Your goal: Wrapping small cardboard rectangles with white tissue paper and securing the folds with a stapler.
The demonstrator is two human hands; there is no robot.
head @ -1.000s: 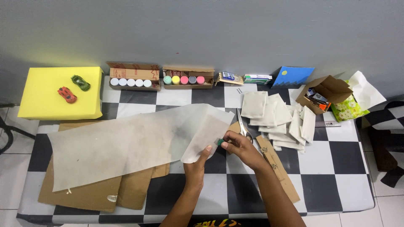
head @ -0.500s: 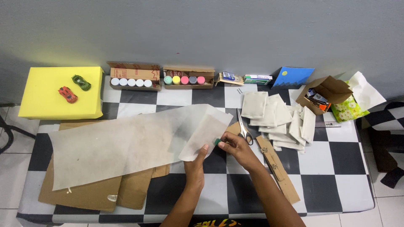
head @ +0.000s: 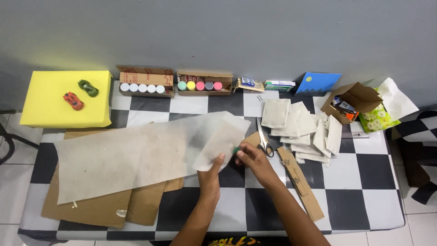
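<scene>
Against the frames from a second and half a second before, little had shifted on the table [head: 364, 214]. The scissors [head: 263, 141] had lain half under my right hand [head: 251, 159] then; now they lay clear of it, just beyond the fingers, blades pointing to the back edge. The folded corner of the large pale sheet [head: 136, 155] sat as before, near the table's middle.

My left hand [head: 210, 175] pinched that folded corner, thumb up against the paper. My right hand was closed on a small green object [head: 236, 150] at the fold's edge; I could not tell what it was. I judged the work had turned from the scissors to the fold itself.

The cardboard [head: 91, 207] stayed put under the sheet at the front left corner, the stack of small pale pieces [head: 296, 125] toward the back right.
</scene>
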